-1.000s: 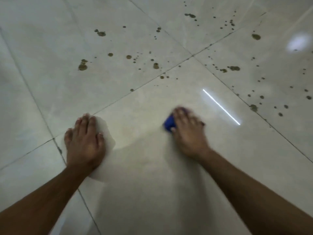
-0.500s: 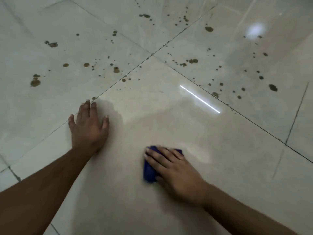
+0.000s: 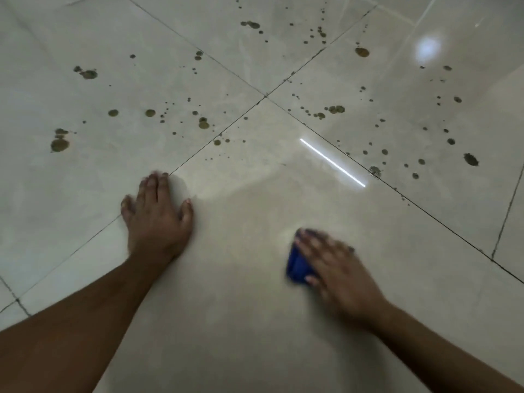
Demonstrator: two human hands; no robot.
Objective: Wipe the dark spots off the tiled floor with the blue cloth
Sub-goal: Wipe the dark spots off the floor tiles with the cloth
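My right hand (image 3: 337, 273) presses flat on a folded blue cloth (image 3: 296, 268) on the near tile; only the cloth's left part shows under my fingers, and hand and cloth are blurred. My left hand (image 3: 157, 217) lies flat on the tiled floor (image 3: 249, 321), fingers together, at a grout line, holding nothing. Dark brown spots cover the far tiles: a big one at the left (image 3: 59, 144), a cluster near the tile crossing (image 3: 336, 109), several more at the right (image 3: 470, 159). The tile under my hands shows only a few small specks at its far edge.
Dark grout lines cross at the middle top (image 3: 265, 96). A bright strip of reflected light (image 3: 331, 161) and a round glare patch (image 3: 428, 49) lie on the glossy tiles. My forearms reach in from the bottom corners.
My right hand with the cloth swept from the far part of the near tile back toward me, then slightly right. My left hand stayed planted; the view shifted.
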